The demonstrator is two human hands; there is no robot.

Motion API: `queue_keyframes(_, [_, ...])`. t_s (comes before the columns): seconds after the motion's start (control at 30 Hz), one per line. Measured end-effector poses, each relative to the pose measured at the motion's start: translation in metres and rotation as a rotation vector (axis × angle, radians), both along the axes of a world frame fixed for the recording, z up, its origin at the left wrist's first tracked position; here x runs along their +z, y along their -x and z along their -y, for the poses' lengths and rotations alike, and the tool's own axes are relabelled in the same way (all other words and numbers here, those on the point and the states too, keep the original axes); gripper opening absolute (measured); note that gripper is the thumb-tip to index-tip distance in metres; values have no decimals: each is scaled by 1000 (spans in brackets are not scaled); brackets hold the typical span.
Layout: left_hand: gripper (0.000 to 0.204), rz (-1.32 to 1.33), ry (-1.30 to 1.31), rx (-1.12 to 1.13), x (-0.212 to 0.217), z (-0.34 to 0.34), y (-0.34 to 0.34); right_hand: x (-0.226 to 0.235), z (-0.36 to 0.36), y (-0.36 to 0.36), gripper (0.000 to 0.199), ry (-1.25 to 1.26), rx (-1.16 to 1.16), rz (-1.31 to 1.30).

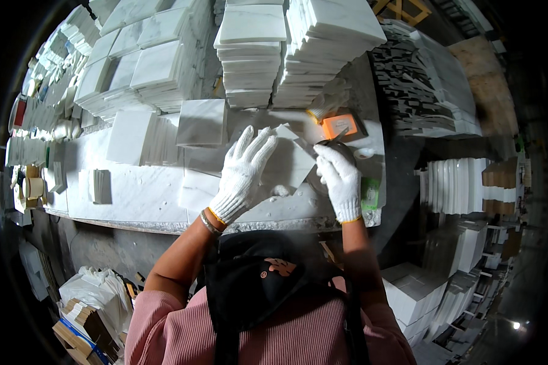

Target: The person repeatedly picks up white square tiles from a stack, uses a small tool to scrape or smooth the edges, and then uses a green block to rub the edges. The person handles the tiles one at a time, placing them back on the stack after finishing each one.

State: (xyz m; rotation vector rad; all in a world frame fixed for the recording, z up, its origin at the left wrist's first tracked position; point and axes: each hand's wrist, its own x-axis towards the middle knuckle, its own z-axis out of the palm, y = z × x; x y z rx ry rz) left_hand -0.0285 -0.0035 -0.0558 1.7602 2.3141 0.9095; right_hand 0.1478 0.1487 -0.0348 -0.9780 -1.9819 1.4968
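A white marble tile [295, 159] with a greyish edge lies on the worktable in front of me. My left hand [245, 165], in a white knit glove, rests against its left side with the fingers stretched out. At its right edge my right hand [340, 175], also gloved, is closed around a thin dark tool [332, 142] with a pointed, blade-like end. The grip hides most of that tool, so its exact kind cannot be told. Just beyond my right hand sits an orange box [338, 126]. Another marble tile [202, 123] lies beyond my left hand.
Tall stacks of marble tiles [249, 58] stand along the far side, with more piles [134, 61] at the far left. A row of tiles [141, 137] leans on the table [140, 194]. A green item [369, 193] lies by its right edge. Boxes [414, 292] stand lower right.
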Motion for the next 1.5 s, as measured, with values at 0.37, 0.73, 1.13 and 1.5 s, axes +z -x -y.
queue_keyframes(0.37, [98, -7, -17, -8, 0, 0, 0, -4, 5, 0, 28, -171, 46, 2])
queue_keyframes(0.73, [129, 93, -6, -121, 12, 21, 25, 10, 63, -56, 29, 211, 202, 50])
queue_keyframes(1.13, [76, -180, 11, -94, 17, -8, -28, 15, 40, -56, 42, 283, -193, -136])
queue_keyframes(1.5, [40, 1032, -456, 72, 55, 1, 23, 27, 13, -64, 21, 283, -203, -288])
